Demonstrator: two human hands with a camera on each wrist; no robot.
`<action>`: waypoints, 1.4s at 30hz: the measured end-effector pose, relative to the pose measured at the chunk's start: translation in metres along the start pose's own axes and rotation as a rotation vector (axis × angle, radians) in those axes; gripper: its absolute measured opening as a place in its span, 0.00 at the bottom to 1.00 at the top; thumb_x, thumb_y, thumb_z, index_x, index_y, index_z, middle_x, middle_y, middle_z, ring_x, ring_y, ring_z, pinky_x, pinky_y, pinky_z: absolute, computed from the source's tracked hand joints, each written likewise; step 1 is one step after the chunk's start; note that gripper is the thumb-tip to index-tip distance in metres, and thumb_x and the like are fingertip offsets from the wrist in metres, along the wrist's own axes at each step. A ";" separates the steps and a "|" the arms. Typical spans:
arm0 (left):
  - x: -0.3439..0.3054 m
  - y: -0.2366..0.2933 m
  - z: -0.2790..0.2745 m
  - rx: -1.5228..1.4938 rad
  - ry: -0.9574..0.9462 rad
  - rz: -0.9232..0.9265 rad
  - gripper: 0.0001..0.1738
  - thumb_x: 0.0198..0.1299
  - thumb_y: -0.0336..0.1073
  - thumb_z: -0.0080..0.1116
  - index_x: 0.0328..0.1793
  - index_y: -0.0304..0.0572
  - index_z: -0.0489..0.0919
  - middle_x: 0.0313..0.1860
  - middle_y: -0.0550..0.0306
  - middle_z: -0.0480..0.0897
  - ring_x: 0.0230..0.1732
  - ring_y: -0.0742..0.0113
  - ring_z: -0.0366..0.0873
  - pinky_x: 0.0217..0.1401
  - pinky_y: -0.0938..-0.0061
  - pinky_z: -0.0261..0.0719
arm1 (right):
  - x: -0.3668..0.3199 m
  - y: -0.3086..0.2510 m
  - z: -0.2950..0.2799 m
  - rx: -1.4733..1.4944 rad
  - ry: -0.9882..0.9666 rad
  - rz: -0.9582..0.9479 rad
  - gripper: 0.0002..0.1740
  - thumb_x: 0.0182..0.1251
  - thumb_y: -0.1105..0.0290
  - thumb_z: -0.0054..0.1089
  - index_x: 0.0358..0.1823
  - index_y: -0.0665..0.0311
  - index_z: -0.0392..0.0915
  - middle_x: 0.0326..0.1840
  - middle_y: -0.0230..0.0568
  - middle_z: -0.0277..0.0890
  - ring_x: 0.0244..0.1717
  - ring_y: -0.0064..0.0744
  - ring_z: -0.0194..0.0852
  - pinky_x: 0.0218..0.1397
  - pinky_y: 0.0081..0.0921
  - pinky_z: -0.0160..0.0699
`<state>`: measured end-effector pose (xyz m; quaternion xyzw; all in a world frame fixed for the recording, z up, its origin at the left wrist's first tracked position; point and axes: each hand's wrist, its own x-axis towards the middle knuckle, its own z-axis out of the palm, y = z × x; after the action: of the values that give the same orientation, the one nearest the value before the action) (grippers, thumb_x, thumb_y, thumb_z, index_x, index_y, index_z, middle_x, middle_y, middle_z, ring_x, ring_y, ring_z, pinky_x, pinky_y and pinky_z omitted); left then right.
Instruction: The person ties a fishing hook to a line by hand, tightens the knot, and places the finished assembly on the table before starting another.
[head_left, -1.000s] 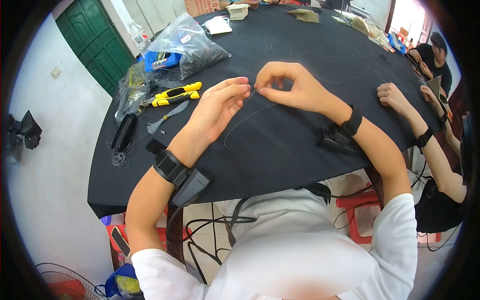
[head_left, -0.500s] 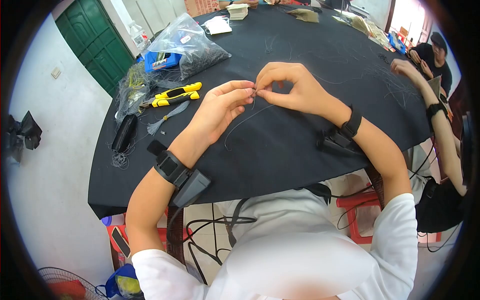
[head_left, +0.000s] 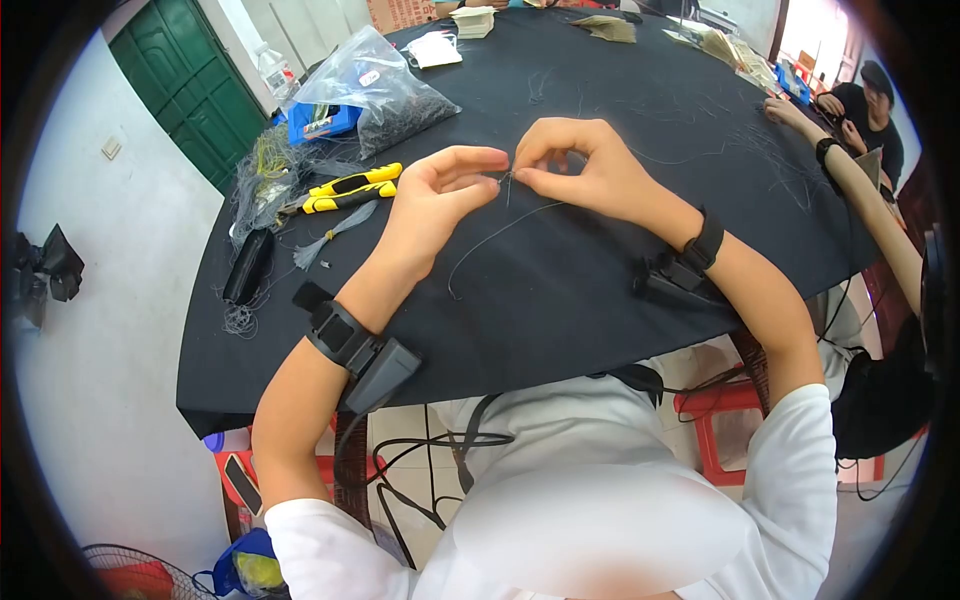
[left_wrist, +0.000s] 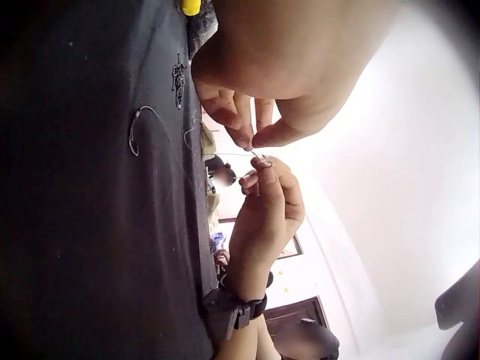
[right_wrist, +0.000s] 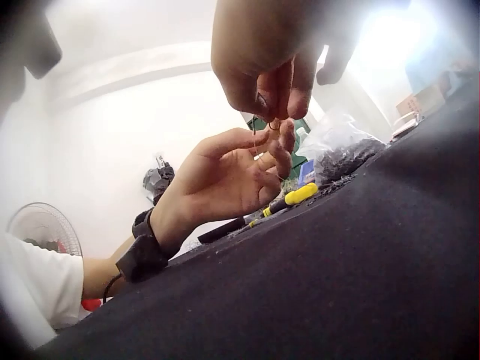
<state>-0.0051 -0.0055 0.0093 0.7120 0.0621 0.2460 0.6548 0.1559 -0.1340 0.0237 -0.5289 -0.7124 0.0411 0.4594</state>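
My left hand and right hand meet fingertip to fingertip above the black table. Between the right thumb and index finger I pinch a tiny curved metal piece that looks like a fishhook. A thin clear line runs from it, and the left thumb and a fingertip pinch at its end, with the left index finger raised in the head view. Below the hands, a length of line curves over the cloth, its tail curled near the left wrist.
Yellow-and-black pliers lie left of my left hand, beside a tied line bundle and a black case. Behind them are tangled line and a clear bag of small dark pieces. Another person's arm reaches in at right.
My left fingers have drawn slightly back from the right fingertips, the index finger lifting. The right hand has barely moved. The neighbour's arm has reached farther across the table.
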 end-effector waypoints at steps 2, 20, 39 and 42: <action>0.000 -0.001 0.003 0.067 -0.016 0.116 0.15 0.52 0.24 0.60 0.48 0.36 0.79 0.42 0.60 0.81 0.40 0.80 0.75 0.37 0.86 0.72 | 0.000 0.003 0.001 0.053 0.016 0.038 0.04 0.55 0.71 0.61 0.30 0.63 0.79 0.28 0.27 0.76 0.28 0.14 0.68 0.29 0.16 0.61; -0.003 0.006 0.003 0.071 0.148 0.120 0.13 0.56 0.36 0.62 0.44 0.38 0.80 0.37 0.58 0.83 0.37 0.78 0.76 0.37 0.85 0.68 | 0.000 0.001 0.002 0.214 0.166 0.222 0.06 0.61 0.70 0.58 0.33 0.66 0.77 0.30 0.29 0.75 0.30 0.16 0.70 0.34 0.14 0.69; -0.002 0.003 0.007 0.026 0.077 0.136 0.13 0.57 0.36 0.61 0.46 0.36 0.80 0.37 0.57 0.83 0.37 0.79 0.75 0.36 0.87 0.66 | -0.001 0.007 0.008 0.181 0.184 0.169 0.08 0.59 0.68 0.61 0.34 0.65 0.79 0.22 0.23 0.71 0.22 0.07 0.61 0.25 0.10 0.59; -0.003 0.005 0.007 0.051 0.081 0.122 0.13 0.57 0.35 0.61 0.45 0.36 0.80 0.38 0.57 0.83 0.36 0.79 0.76 0.37 0.87 0.68 | -0.001 0.006 0.012 0.332 0.191 0.140 0.10 0.59 0.68 0.60 0.38 0.67 0.79 0.27 0.28 0.76 0.26 0.10 0.70 0.29 0.10 0.65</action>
<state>-0.0052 -0.0139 0.0130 0.7205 0.0513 0.3124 0.6170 0.1516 -0.1269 0.0133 -0.4957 -0.6105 0.1396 0.6017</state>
